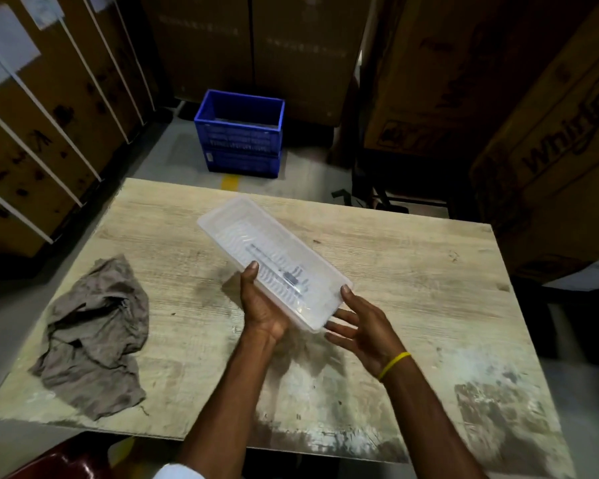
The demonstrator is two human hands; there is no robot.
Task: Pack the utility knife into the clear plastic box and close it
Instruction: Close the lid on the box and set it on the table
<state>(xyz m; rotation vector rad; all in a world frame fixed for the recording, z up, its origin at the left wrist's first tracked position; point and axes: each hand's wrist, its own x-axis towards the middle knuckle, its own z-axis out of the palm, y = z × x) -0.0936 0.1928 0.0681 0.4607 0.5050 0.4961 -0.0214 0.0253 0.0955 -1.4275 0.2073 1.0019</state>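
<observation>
The utility knife (pixel 277 269) shows only as a dark smear through the clear plastic box (pixel 274 257), its details unreadable. The left hand (pixel 261 305) hides the box's near side, its fingers tucked underneath. The table (pixel 412 271) runs off the bottom edge.

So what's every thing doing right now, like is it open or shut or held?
clear plastic box: lifted, tilted, looks closed
utility knife: lying inside the box
left hand: gripping the box's near end
right hand: fingers spread, touching the box's corner
cloth: crumpled on the table
blue crate: open-topped, on the floor
</observation>
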